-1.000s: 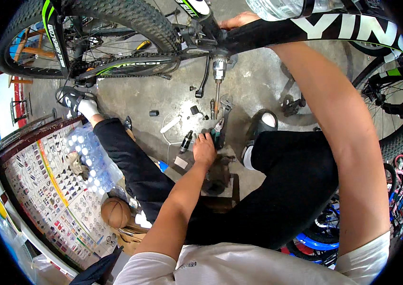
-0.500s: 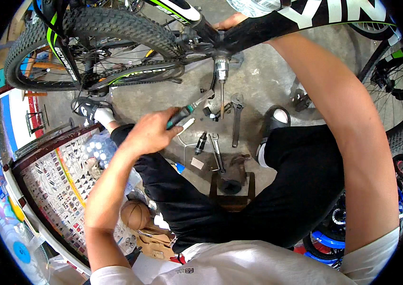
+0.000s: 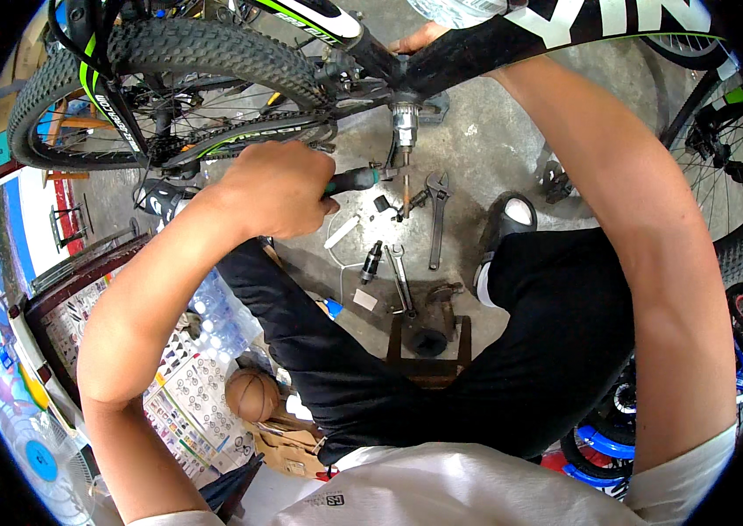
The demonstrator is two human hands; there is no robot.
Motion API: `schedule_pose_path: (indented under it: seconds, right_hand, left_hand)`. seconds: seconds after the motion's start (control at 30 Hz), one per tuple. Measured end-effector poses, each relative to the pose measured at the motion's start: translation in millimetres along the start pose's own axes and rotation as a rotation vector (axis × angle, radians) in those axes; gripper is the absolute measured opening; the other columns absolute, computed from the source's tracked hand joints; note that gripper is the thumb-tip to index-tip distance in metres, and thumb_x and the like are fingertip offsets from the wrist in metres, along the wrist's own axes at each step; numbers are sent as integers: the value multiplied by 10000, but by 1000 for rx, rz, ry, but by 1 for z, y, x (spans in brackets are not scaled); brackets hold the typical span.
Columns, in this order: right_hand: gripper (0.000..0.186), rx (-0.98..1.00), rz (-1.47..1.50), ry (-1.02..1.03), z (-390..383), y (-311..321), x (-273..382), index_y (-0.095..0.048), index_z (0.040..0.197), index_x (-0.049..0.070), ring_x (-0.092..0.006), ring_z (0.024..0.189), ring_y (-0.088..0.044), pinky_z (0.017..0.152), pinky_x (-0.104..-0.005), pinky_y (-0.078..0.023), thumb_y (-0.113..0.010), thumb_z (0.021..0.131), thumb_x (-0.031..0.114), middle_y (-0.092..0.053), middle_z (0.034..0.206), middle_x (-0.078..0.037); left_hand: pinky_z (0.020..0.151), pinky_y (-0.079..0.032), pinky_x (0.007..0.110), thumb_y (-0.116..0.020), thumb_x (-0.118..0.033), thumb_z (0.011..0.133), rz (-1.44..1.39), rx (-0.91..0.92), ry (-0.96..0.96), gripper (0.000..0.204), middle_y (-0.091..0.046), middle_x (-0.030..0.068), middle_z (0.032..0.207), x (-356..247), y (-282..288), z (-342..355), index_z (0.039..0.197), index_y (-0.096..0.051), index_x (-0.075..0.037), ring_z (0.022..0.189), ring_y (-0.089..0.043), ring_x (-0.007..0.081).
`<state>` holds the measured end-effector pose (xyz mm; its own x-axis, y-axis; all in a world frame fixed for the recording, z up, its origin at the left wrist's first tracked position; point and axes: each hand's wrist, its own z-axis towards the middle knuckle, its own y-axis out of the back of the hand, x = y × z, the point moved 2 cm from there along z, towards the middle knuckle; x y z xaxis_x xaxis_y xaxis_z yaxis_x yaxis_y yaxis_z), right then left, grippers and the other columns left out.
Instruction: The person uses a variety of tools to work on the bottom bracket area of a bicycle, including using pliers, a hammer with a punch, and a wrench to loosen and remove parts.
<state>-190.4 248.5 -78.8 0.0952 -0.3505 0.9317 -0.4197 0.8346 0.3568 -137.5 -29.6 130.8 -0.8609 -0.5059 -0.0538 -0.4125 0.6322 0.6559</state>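
A black bicycle frame (image 3: 468, 66) with white and green markings crosses the top of the head view. A silver socket-like fitting (image 3: 405, 123) sits at its bottom bracket, and a thin metal rod (image 3: 406, 197) sticks out of it toward me. My left hand (image 3: 279, 188) is closed around the black and teal grip of a tool (image 3: 354, 181); its metal end is beside the rod, and whether they touch I cannot tell. Beyond the tube, my right hand (image 3: 421, 40) grips the frame, its fingers partly hidden.
On the concrete floor lie an adjustable wrench (image 3: 438, 219), spanners (image 3: 401, 280), a black cylindrical tool (image 3: 371, 263) and a white cord. A knobby rear wheel (image 3: 205, 44) stands at upper left. Between my knees is a dark metal block (image 3: 428, 337). A basketball (image 3: 252, 394) lies at lower left.
My left hand has moved up with the tool, its elbow swinging out to the left. The tool has turned from slanting to nearly level. My right hand stays on the frame.
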Motion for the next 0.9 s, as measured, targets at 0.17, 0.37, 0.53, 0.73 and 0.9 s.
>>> schedule_pose_path:
  seconds: [0.17,0.37,0.53,0.73,0.9]
  right_hand:
    - [404,19,-9,23,1,-2,-9,-683,1349,32,-189,1086,-697,961,-330,-522,-662,953,111,-743,1215,-148]
    - [369,12,45,52,3,-10,-18,-703,1321,46,-186,1064,-699,941,-333,-527,-656,959,105,-748,1197,-139]
    - [312,-55,135,40,-10,-12,-28,-733,1265,57,-182,1027,-701,903,-338,-536,-646,969,104,-754,1168,-123]
    - [299,-65,19,65,-15,-4,-10,-738,1249,58,-181,1019,-702,894,-337,-539,-646,975,135,-754,1162,-118]
    - [292,-86,-62,116,-13,-11,11,-743,1236,59,-180,1012,-703,886,-336,-542,-647,980,161,-755,1158,-113]
  left_hand:
    - [836,-592,469,-758,-364,891,103,66,97,367,-755,220,974,-13,14,7,998,-775,-14,954,-741,395]
    - [826,-597,460,-755,-394,903,142,58,135,364,-762,199,961,-3,-1,15,999,-786,-44,950,-747,375]
    - [740,-591,474,-760,-447,881,22,-98,101,330,-745,152,826,8,-27,20,941,-784,-124,832,-736,368]
    - [777,-595,472,-756,-424,888,74,-42,97,344,-751,170,878,10,-19,18,948,-785,-86,889,-747,365]
    - [767,-597,476,-782,-419,865,121,-103,78,369,-738,186,832,-5,-2,7,877,-778,-51,860,-746,390]
